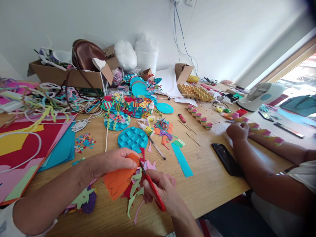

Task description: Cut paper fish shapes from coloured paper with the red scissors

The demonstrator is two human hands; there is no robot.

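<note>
My left hand (116,163) grips a sheet of orange paper (117,182) with a fish-like outline drawn on it. Red-handled scissors (154,192) are in my right hand (160,189), their blades meeting the paper's upper right edge by my left fingertips. Below both hands lie green, pink and red paper scraps (133,194). Cut-out paper shapes in green and purple (86,199) sit under my left forearm. Just beyond my hands is a round blue piece with raised paper scales (132,139), beside a pen (158,148) and a small glue bottle (147,129).
Coloured paper sheets (53,131) cover the left side. Decorated paper fish (128,105) and a cardboard box (66,77) stand farther back. At right, a co-worker's hands (238,130) handle a painted egg-carton strip (266,131) near a black phone (225,158).
</note>
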